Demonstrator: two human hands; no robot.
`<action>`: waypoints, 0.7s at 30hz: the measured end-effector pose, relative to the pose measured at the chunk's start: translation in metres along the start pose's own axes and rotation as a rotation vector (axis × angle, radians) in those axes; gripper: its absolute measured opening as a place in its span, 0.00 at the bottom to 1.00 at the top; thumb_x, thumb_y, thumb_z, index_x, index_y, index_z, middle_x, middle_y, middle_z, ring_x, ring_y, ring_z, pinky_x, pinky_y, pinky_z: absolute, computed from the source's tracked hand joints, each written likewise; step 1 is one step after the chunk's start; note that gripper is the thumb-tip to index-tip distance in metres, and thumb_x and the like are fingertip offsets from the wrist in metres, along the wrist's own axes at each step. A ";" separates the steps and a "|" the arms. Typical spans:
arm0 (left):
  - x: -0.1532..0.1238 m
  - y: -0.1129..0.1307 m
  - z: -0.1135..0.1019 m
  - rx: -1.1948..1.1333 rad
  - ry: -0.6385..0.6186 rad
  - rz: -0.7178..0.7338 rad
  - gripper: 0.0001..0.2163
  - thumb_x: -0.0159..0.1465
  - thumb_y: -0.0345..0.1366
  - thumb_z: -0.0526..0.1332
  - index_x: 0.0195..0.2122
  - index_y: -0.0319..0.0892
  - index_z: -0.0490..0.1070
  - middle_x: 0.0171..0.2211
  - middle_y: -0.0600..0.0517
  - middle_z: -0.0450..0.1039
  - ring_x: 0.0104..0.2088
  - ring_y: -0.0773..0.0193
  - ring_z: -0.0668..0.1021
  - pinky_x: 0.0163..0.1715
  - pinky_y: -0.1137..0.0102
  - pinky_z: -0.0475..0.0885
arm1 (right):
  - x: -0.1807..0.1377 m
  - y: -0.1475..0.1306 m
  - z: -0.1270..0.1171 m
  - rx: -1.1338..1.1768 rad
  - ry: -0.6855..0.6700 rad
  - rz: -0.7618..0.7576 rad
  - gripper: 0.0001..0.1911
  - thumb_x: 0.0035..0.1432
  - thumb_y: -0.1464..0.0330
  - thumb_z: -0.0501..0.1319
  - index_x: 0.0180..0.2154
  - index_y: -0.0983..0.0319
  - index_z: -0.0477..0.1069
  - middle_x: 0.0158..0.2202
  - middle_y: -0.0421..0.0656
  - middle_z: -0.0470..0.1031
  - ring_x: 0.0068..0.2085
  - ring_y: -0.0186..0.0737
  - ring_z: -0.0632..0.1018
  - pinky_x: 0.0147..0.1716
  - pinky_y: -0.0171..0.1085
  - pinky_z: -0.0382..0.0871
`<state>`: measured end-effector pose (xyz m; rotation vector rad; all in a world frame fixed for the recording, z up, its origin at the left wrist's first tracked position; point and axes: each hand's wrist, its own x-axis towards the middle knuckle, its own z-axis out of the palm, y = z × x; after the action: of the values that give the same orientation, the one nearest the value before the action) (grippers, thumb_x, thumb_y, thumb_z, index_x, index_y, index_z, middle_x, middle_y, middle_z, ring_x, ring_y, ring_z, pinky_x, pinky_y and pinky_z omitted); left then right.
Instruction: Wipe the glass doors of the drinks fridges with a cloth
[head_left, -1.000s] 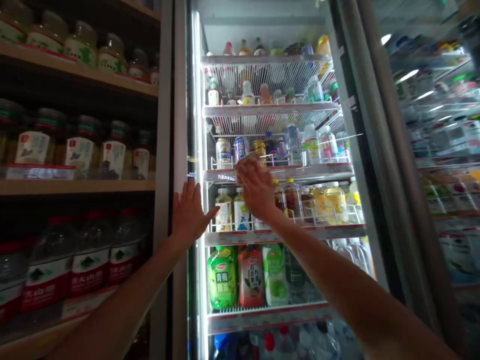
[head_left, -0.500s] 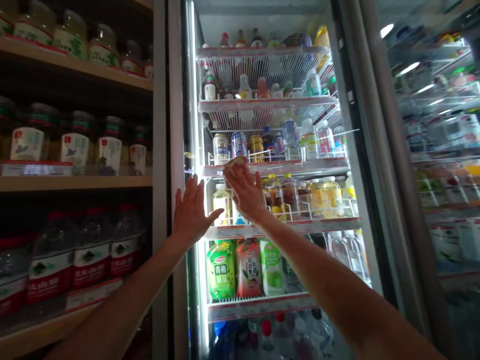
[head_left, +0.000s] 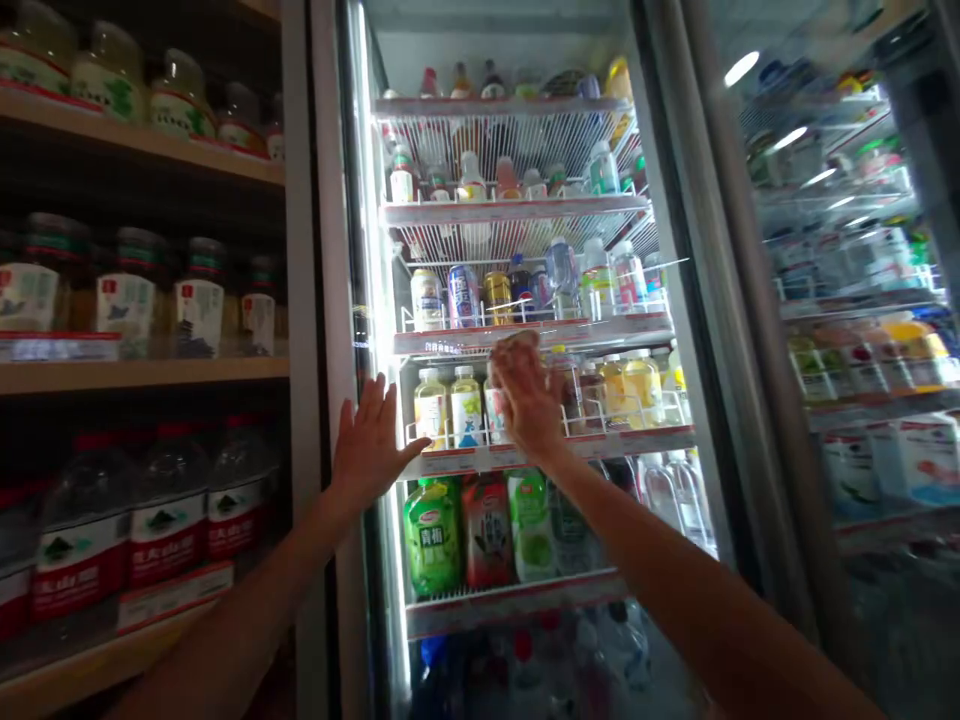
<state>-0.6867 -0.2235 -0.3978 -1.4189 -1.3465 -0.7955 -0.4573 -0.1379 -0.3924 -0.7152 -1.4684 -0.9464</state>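
Note:
Bottles and cans stand on lit shelves behind the closed glass door (head_left: 495, 40) of a drinks fridge. My left hand (head_left: 367, 445) lies flat near the door's left edge, fingers spread and thumb out to the right, with nothing in it. My right hand (head_left: 531, 410) presses a crumpled, pale brownish cloth (head_left: 519, 346) to the glass, in front of the middle shelves. Part of the cloth is hidden under the fingers, and the hand is slightly blurred. Small bottles (head_left: 466, 405) show between the two hands, behind the glass.
On the left, wooden shelves (head_left: 150, 372) carry jars and large water bottles (head_left: 169, 510) with red labels. A thick metal door frame (head_left: 720, 250) runs down the right side of the door. Beyond it is another fridge stocked with drinks (head_left: 870, 360).
My right hand has slid the cloth to the right across the glass, uncovering small bottles behind. My left hand stays spread at the door's left edge. The view has shifted slightly right.

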 end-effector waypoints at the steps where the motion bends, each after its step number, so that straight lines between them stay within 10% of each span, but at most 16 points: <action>1: -0.002 0.002 0.000 0.001 0.021 0.012 0.39 0.60 0.56 0.49 0.64 0.34 0.43 0.65 0.37 0.43 0.65 0.50 0.50 0.61 0.49 0.46 | -0.005 -0.017 0.002 0.019 -0.038 -0.145 0.27 0.59 0.67 0.50 0.61 0.54 0.54 0.64 0.41 0.53 0.65 0.46 0.51 0.60 0.54 0.43; 4: -0.009 0.009 0.001 0.008 0.069 0.061 0.40 0.59 0.57 0.50 0.64 0.35 0.42 0.64 0.37 0.44 0.65 0.49 0.51 0.60 0.50 0.47 | -0.018 -0.020 -0.001 0.036 -0.066 -0.330 0.27 0.59 0.67 0.50 0.60 0.52 0.54 0.64 0.36 0.53 0.65 0.41 0.51 0.62 0.51 0.40; 11: -0.021 0.027 0.006 -0.006 -0.003 0.117 0.36 0.60 0.52 0.53 0.64 0.38 0.45 0.64 0.40 0.48 0.64 0.52 0.53 0.61 0.51 0.47 | -0.029 0.094 -0.018 -0.112 0.165 0.350 0.26 0.62 0.65 0.46 0.60 0.63 0.56 0.61 0.54 0.56 0.62 0.52 0.57 0.55 0.57 0.51; 17: -0.019 0.057 0.010 -0.031 0.026 0.090 0.38 0.58 0.53 0.55 0.63 0.35 0.44 0.64 0.38 0.46 0.64 0.50 0.52 0.61 0.51 0.47 | -0.049 0.025 -0.013 0.011 -0.075 -0.210 0.26 0.59 0.67 0.51 0.60 0.51 0.56 0.63 0.39 0.55 0.65 0.43 0.51 0.61 0.51 0.42; 21: -0.020 0.064 0.013 -0.035 0.002 0.089 0.38 0.59 0.53 0.53 0.63 0.35 0.45 0.64 0.38 0.47 0.64 0.50 0.52 0.61 0.52 0.47 | -0.061 0.086 -0.027 -0.070 0.041 0.107 0.24 0.61 0.66 0.49 0.59 0.54 0.57 0.61 0.44 0.59 0.63 0.46 0.57 0.59 0.54 0.47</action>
<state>-0.6300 -0.2111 -0.4337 -1.4942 -1.2641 -0.7651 -0.3622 -0.1146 -0.4397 -0.8125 -1.3531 -0.9282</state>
